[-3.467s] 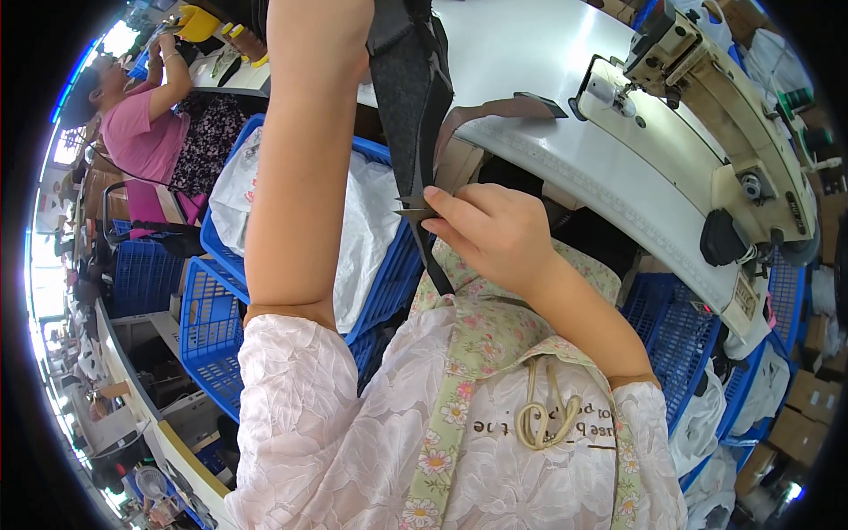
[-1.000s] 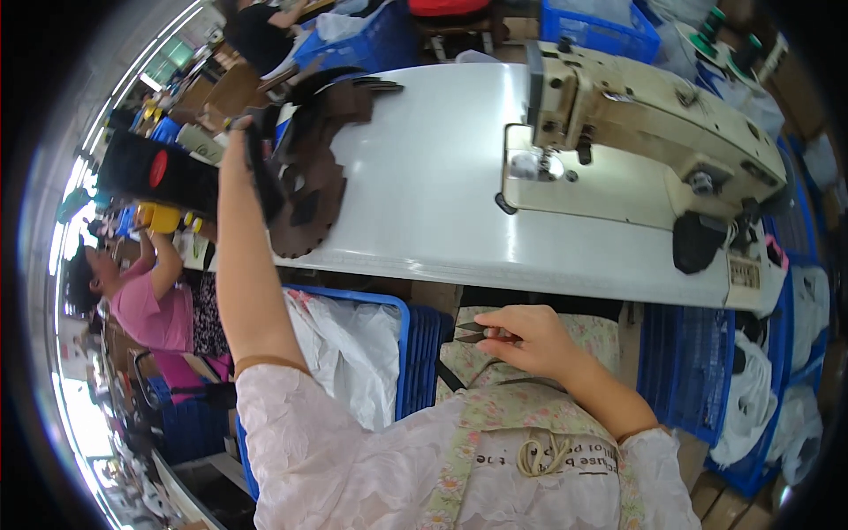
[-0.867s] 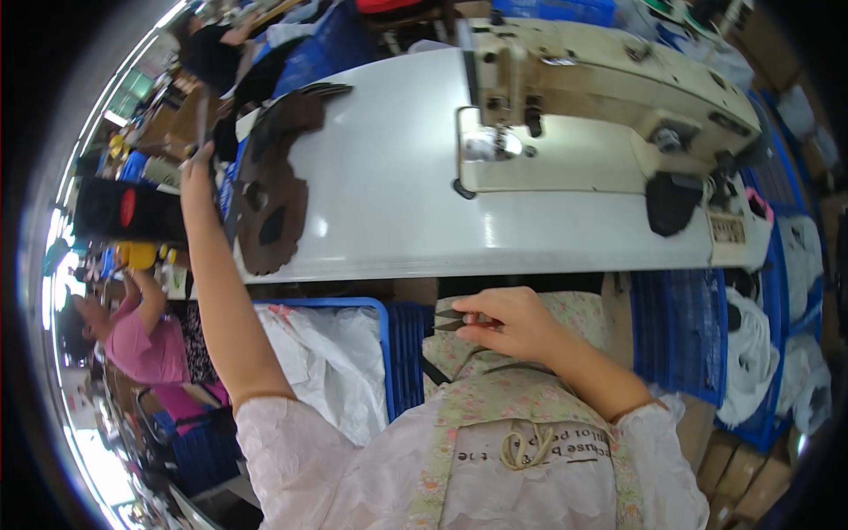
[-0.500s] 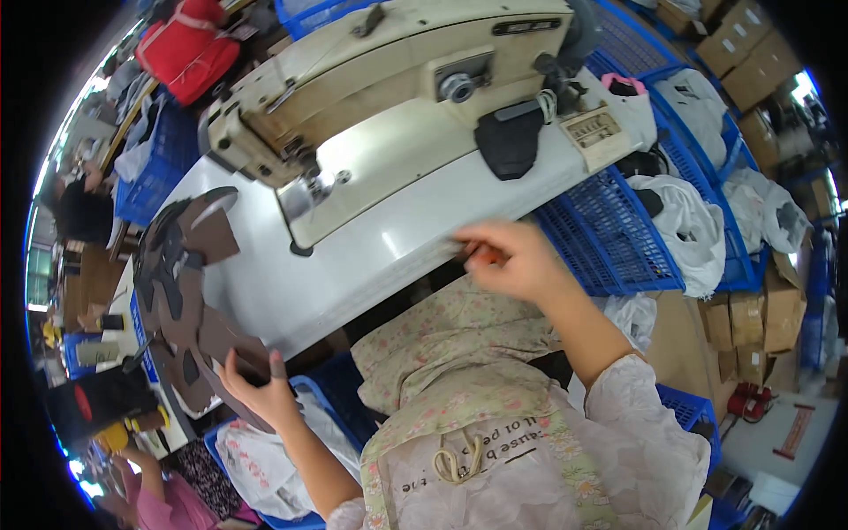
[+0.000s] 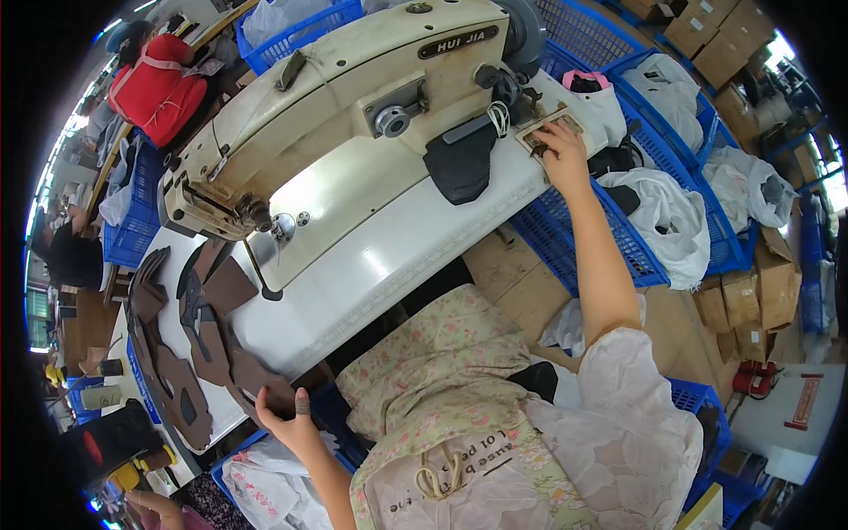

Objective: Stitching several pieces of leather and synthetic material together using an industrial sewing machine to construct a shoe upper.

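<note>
My left hand [image 5: 299, 427] pinches the near end of a brown cut piece [image 5: 262, 385] at the table's left front edge. This piece belongs to a string of flat brown and dark panels lying on the white tabletop. Beside it, farther left, lies a second string of brown panels [image 5: 168, 367]. My right hand [image 5: 564, 157] reaches to a small shallow tray [image 5: 576, 118] at the table's right end, its fingers bent down into it. Whatever they grip is hidden. Between my hands stands a cream sewing machine [image 5: 327, 115], its needle area over a round metal plate [image 5: 283, 227].
A black pad [image 5: 461, 165] lies on the machine bed near the tray. Blue crates [image 5: 590, 238] with white bags [image 5: 673, 225] line the right side, cardboard boxes [image 5: 740, 299] beyond them. Another blue crate [image 5: 137, 212] stands at the left. A person in red [image 5: 159, 93] sits at far left.
My right hand has moved from the table's front edge, where it held something orange-red, to the tray. My left hand has shifted slightly right and down. The two strings of brown panels now lie apart.
</note>
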### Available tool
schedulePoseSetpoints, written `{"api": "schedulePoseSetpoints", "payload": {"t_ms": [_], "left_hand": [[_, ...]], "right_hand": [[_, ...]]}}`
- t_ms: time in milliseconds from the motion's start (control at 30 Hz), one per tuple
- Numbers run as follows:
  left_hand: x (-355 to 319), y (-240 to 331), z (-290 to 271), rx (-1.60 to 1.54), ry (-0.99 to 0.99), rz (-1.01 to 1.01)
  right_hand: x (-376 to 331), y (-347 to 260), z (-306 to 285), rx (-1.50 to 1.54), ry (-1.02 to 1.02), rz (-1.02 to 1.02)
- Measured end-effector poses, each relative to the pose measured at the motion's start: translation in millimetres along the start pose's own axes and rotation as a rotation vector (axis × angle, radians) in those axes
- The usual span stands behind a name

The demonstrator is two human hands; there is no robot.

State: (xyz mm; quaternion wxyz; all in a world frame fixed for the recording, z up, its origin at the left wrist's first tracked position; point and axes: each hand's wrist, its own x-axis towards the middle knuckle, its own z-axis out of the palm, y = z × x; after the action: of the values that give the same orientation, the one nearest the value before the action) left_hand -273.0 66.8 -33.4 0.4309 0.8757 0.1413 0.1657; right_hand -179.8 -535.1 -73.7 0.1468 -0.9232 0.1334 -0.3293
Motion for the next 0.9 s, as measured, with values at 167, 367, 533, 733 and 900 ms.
{"api": "schedulePoseSetpoints", "payload": {"t_ms": [167, 367, 533, 733, 900], "left_hand": [[-4, 11, 5, -0.128, 0.002, -0.093], [-3, 3, 3, -0.103, -0.016, -0.095], [-8, 11, 11, -0.072, -0.049, -0.071], [-8, 4, 12, -0.117, -0.050, -0.109], [-7, -8, 6, -0.214, -0.031, -0.125]], "right_hand": [[-18, -130, -14, 0.268, 0.049, 0.056], [-17, -191, -7, -0.097, -0.180, 0.062], [-29, -187, -5, -0.084, -0.083, 0.153], [-32, -186, 1, 0.012, 0.039, 0.104], [-34, -199, 0, 0.071, 0.127, 0.122]]}}
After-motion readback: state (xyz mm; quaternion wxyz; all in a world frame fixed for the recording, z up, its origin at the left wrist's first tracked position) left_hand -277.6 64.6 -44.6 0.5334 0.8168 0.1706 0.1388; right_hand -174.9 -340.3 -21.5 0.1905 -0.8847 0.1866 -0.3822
